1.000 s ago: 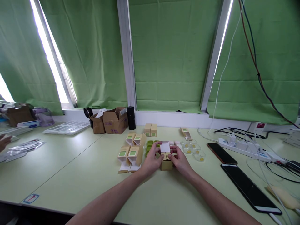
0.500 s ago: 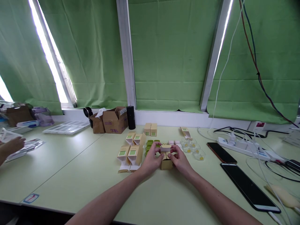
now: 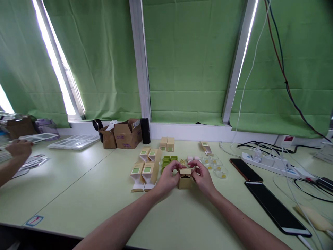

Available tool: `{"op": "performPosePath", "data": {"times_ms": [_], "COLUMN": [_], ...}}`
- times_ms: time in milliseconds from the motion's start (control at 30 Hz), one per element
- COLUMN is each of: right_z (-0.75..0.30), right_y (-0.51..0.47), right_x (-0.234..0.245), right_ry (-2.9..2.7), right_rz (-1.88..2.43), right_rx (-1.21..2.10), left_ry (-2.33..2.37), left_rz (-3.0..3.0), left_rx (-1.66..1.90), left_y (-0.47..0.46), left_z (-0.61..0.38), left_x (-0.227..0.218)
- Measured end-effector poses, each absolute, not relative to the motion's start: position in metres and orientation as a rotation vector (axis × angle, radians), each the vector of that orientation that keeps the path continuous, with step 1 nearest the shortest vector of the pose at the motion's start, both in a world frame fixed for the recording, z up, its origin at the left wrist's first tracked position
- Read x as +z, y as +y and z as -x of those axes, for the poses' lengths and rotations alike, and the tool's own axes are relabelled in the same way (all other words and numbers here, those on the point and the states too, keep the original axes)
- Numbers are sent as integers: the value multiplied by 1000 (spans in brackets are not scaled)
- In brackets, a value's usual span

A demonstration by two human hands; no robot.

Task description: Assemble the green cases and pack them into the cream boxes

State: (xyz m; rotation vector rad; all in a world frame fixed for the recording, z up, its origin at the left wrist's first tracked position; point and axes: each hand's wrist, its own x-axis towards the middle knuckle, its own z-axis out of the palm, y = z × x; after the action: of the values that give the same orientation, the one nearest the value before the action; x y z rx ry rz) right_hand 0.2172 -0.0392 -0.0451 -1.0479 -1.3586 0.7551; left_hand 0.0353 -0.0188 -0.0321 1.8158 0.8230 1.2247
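A small tan cardboard box (image 3: 184, 184) stands upright on the table in front of me, its top flap partly folded down and a dark gap showing beneath. My left hand (image 3: 169, 176) pinches the flap's left end with bent fingers. On the opposite side, my right hand (image 3: 204, 177) has its thumb and fingers closed at the flap's right end. Just behind the box are green square containers (image 3: 170, 158), tiny yellowish pieces (image 3: 182, 161), pinkish-white pieces (image 3: 194, 158) and clear round pieces with yellow spots (image 3: 221, 172).
Open tan boxes (image 3: 142, 173) stand left of my hands, and two closed boxes (image 3: 167, 143) farther back. Phones (image 3: 275, 205) and a power strip (image 3: 270, 163) with cables lie right. At far left, another person's hand (image 3: 19, 148) is beside a white frame (image 3: 39, 137).
The box's flap has come down lower over the opening, my fingers moving with it. At the far left, the other person's hand has shifted right and up with the white frame.
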Motion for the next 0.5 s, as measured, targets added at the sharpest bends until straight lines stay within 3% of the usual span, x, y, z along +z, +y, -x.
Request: {"op": "performPosePath", "data": {"times_ms": [500], "right_z": [-222], "right_y": [-54], "right_x": [-33], "right_ry": [-1652], "right_rz": [926], "right_rx": [427], "left_ry": [856], "left_rz": [-1880], "left_rx": [1302], "left_y": [-26], "left_z": [-24], "left_x": [-15]}}
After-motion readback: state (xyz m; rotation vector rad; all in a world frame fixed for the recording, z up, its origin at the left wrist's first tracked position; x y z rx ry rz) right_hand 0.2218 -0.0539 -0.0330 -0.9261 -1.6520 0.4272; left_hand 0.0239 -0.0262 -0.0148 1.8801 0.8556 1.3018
